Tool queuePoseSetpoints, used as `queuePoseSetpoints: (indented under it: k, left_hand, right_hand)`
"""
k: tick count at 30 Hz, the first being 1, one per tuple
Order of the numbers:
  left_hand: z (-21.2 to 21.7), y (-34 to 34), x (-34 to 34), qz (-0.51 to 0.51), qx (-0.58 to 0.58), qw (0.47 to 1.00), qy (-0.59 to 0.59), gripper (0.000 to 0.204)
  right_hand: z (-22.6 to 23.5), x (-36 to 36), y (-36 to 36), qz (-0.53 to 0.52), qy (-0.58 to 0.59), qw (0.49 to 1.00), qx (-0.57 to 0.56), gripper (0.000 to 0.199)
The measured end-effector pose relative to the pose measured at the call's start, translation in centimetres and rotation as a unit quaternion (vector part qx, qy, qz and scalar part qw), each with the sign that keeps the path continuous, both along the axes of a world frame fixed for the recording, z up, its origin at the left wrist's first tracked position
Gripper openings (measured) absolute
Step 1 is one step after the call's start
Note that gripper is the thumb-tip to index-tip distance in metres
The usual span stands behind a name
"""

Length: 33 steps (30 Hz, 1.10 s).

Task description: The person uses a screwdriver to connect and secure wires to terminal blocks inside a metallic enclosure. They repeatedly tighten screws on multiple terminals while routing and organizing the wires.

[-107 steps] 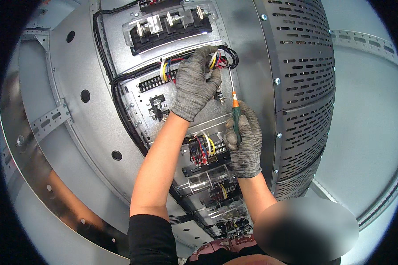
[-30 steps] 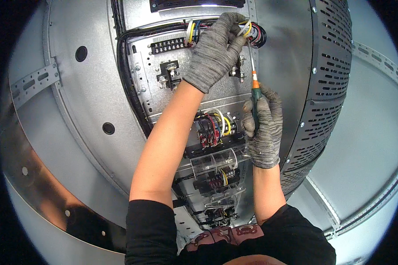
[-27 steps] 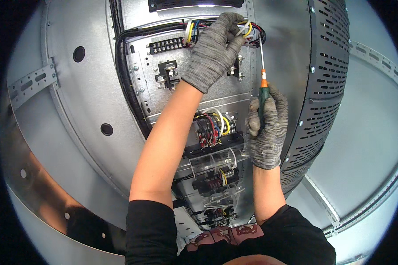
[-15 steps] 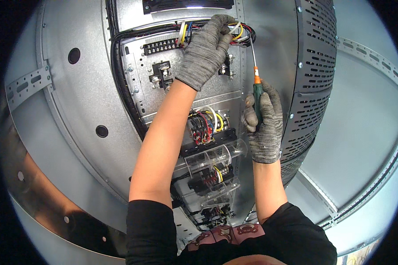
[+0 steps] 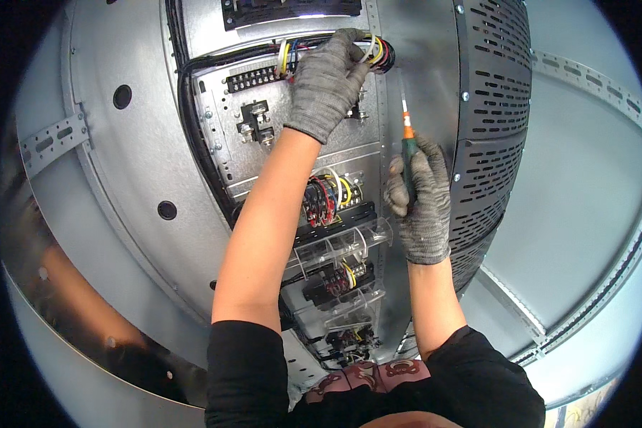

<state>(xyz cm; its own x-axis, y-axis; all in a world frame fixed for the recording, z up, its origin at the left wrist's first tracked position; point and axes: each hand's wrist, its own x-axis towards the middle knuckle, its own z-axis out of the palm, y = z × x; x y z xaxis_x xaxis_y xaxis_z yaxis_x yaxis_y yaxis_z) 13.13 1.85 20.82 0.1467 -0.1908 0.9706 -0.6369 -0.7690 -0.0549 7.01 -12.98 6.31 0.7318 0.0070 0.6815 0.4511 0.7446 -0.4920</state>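
Drawn back from wires (image 5: pixel 384 54) the left hand (image 5: pixel 327 82) holds, the right hand (image 5: pixel 426 203) grips a green-and-orange, silver-shafted screwdriver (image 5: pixel 409 146).

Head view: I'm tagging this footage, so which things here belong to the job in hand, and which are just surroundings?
In the job:
screwdriver, held in the right hand
upper wires, at the fingers of the left hand

Seemingly just surroundings, with no hand on them:
lower wires
clear cover
slotted cover
copper-coloured bar
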Motion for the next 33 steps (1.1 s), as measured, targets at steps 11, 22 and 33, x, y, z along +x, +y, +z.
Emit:
queuePoseSetpoints:
  k: [11, 22, 33]
  left_hand:
    - [-0.8, -1.1, -0.6, 0.084, -0.035, 0.995, -0.049, 0.042]
    - [0.2, -3.4, -2.0, 0.086, -0.091, 0.991, 0.055, 0.039]
    - [-0.2, -5.3, -1.6, 0.116, -0.184, 0.976, 0.013, 0.052]
  right_hand:
    - [-2.1, -3.2, -1.5, -0.026, -0.017, 0.997, -0.069, 0.046]
    - [-4.5, -2.4, -6.4, 0.034, -0.041, 0.997, -0.061, 0.046]
    - [-4.6, -1.3, -8.5, 0.085, -0.074, 0.993, -0.027, 0.048]
